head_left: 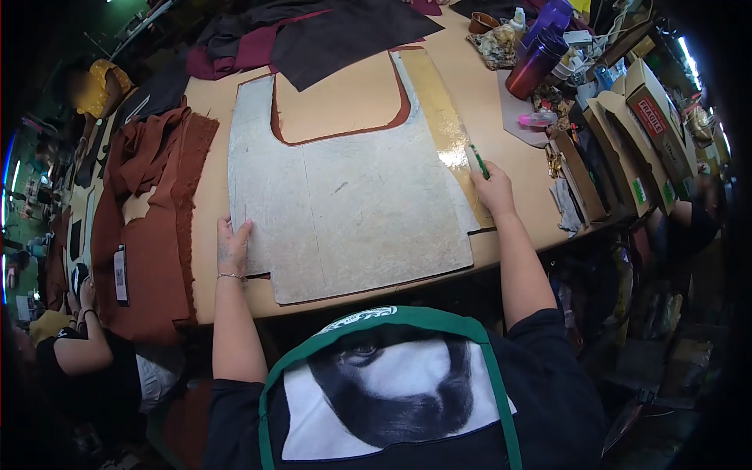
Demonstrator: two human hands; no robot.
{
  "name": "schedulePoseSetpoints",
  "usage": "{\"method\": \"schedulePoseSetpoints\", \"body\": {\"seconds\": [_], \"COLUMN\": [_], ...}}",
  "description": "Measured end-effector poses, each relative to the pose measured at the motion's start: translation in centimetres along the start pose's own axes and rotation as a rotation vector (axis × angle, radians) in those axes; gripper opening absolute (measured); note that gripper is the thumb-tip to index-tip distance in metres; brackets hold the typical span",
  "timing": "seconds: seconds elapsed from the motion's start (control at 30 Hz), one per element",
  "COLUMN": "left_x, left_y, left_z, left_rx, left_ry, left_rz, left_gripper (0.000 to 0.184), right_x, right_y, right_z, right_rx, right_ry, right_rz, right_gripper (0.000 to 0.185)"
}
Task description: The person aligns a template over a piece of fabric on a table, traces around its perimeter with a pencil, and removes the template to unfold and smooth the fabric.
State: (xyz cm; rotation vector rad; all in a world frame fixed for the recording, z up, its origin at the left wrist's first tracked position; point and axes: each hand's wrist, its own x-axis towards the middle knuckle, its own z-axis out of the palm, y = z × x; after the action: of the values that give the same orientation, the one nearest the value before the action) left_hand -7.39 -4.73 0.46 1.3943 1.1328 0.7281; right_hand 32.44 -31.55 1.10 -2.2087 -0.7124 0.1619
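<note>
A large grey-white pattern template (368, 211) with a U-shaped cutout lies flat on the table. A glossy yellow strip (442, 117) runs along its right side. Reddish-brown material (406, 106) shows beneath it along the cutout's edge. My left hand (233, 247) rests at the template's lower left edge, thumb and fingers apart. At the right edge, my right hand (494, 188) is closed around a slim green-and-white tool (476, 162), pointing away from me. I cannot make out the tool's exact kind or its tip.
Rust-brown fabric (149, 227) lies on the left, dark and maroon fabric (345, 39) at the back. At right stand a purple-red bottle (539, 61), a pink marker (537, 120) and cardboard boxes (650, 117). Another person's arm (86, 345) is at lower left.
</note>
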Motion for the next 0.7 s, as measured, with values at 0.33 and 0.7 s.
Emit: {"method": "schedulePoseSetpoints", "body": {"seconds": [0.33,0.7], "left_x": [1.2,2.3], "left_y": [-0.6,0.0], "left_z": [-0.5,-2.0], "left_rx": [0.834,0.853], "left_ry": [0.090,-0.191], "left_rz": [0.280,0.209], "left_gripper": [0.061,0.081], "right_x": [0.3,2.0], "right_y": [-1.4,0.0], "right_z": [0.3,-1.8], "right_rx": [-0.331,-0.385], "right_ry": [-0.085,-0.393], "right_rz": [0.015,-0.096], "right_gripper": [0.037,0.044]}}
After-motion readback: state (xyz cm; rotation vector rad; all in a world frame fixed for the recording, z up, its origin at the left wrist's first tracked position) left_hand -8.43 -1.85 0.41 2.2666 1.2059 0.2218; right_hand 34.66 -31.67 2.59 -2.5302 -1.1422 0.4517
